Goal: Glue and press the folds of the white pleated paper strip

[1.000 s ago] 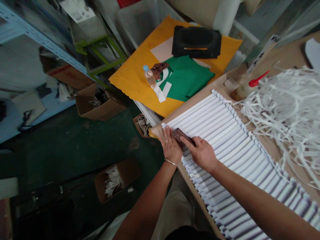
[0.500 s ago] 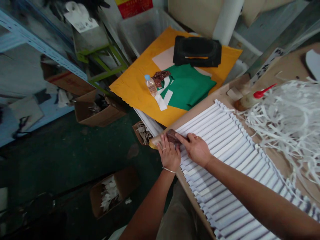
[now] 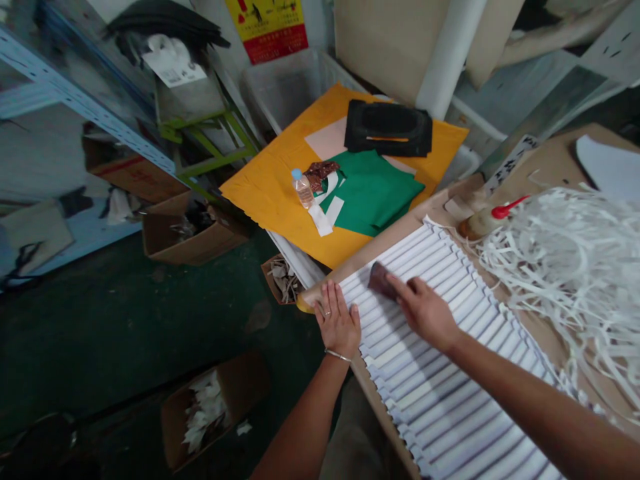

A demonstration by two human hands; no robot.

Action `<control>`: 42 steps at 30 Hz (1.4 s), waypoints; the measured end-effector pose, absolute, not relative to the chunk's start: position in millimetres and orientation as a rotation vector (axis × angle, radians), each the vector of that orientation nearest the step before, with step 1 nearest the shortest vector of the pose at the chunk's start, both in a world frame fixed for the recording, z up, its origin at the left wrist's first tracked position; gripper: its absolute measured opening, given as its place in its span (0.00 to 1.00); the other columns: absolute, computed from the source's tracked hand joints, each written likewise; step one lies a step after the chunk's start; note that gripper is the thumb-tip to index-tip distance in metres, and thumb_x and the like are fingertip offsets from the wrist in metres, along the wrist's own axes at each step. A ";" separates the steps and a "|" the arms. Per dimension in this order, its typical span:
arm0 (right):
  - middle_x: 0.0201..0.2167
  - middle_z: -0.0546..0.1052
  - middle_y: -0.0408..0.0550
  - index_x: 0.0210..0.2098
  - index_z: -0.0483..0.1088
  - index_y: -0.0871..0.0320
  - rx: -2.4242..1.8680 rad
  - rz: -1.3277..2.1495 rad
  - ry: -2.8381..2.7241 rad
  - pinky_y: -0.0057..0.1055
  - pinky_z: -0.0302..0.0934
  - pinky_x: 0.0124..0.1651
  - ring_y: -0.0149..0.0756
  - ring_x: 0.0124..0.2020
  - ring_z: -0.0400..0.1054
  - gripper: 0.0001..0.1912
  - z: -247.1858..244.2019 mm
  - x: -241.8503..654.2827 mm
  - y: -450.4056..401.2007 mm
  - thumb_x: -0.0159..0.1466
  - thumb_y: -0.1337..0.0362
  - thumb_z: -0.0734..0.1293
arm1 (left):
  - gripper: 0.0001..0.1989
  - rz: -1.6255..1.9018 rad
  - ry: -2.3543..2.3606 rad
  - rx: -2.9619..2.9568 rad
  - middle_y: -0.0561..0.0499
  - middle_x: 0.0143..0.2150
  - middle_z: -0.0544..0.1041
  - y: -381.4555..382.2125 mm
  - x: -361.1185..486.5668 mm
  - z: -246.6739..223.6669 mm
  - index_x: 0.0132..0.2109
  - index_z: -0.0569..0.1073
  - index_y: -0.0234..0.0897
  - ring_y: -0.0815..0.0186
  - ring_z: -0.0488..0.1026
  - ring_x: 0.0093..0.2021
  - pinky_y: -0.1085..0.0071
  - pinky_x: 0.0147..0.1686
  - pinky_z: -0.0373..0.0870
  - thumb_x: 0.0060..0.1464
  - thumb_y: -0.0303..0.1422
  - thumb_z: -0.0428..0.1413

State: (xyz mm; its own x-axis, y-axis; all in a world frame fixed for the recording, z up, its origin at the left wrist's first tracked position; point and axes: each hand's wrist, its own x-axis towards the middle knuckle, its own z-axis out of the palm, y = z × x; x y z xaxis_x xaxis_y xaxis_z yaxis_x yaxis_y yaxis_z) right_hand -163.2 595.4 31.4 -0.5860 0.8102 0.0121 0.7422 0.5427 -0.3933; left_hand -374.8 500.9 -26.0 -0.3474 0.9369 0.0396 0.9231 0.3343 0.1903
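Note:
Rows of overlapping white strips [image 3: 450, 360] cover the near part of the brown table [image 3: 345, 267]. My left hand [image 3: 339, 327] lies flat at the strips' left ends by the table corner, fingers stretched out, a ring and a bracelet on it. In my right hand [image 3: 425, 310] is a dark brown flat tool [image 3: 381, 280], its far edge resting on the upper strips, the index finger laid along it. The tool is slightly blurred.
A heap of loose white strips [image 3: 570, 267] and a red-tipped bottle [image 3: 480, 223] lie right. Beyond the corner, a yellow sheet [image 3: 265, 193] bears green cloth [image 3: 373, 197], a small bottle [image 3: 303, 190] and black pieces [image 3: 387, 127]. Cardboard boxes [image 3: 250, 393] stand on the floor.
My right hand has moved right with the brown tool, away from my left hand and over the strips. My left hand stays at the corner. The view has tilted up slightly.

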 end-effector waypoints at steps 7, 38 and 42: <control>0.41 0.71 0.59 0.69 0.63 0.61 -1.917 0.169 -2.210 0.36 0.61 0.31 0.41 0.32 0.66 0.28 41.5 -80.7 642.9 0.71 0.63 0.56 | 0.33 0.272 2.508 1.733 0.38 0.77 0.47 501.0 -375.2 -29.4 0.75 0.48 0.26 0.54 0.39 0.78 0.43 0.73 0.41 0.70 0.38 0.40; 0.50 0.73 0.58 0.69 0.57 0.56 -1.954 0.454 -1.331 0.53 0.64 0.56 0.50 0.51 0.69 0.38 139.4 -56.3 333.8 0.65 0.51 0.69 | 0.30 0.654 0.993 1.103 0.37 0.57 0.77 390.0 -209.1 117.6 0.68 0.64 0.37 0.57 0.77 0.56 0.58 0.57 0.72 0.67 0.48 0.52; 0.58 0.69 0.59 0.68 0.59 0.53 -1.809 0.536 -1.397 0.54 0.62 0.61 0.52 0.59 0.64 0.33 160.8 -66.8 317.9 0.66 0.55 0.69 | 0.32 0.701 0.758 0.476 0.40 0.49 0.80 395.2 -179.8 152.2 0.57 0.74 0.33 0.56 0.78 0.49 0.60 0.52 0.73 0.54 0.52 0.64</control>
State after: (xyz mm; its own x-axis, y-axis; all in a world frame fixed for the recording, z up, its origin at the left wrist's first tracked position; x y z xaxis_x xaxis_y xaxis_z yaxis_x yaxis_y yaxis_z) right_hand -66.8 317.9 160.8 0.3087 0.9429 0.1254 0.6175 -0.0984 -0.7804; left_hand -179.8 395.2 152.2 0.5217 0.7215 -0.4553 -0.3976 0.6777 0.6185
